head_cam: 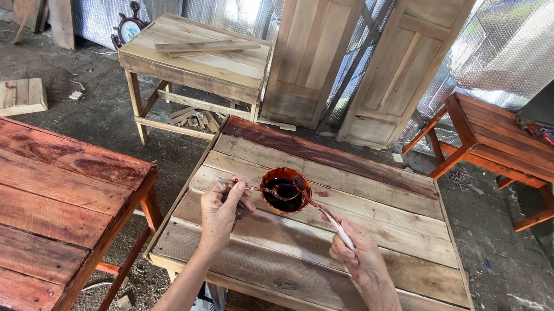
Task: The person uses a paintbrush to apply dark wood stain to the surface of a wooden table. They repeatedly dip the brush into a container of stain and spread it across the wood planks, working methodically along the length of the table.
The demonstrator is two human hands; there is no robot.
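Note:
A small round tub of dark red-brown stain (286, 190) sits on the bare plank top of a wooden table (373, 257). My left hand (222, 211) grips a thin metal handle that reaches to the tub's rim, beside the tub on its left. My right hand (356, 249) holds a white-handled brush (331, 220), its stained head resting on the tub's right rim. The table's far plank (328, 153) is coated dark red; the other planks are raw wood.
A red-stained table (37, 192) stands close on the left. An unstained table (199, 61) with loose slats stands behind. A stained table (514, 147) with tools is at right. Two wooden door panels (309, 55) lean against foil sheeting. The floor is dirt with wood scraps.

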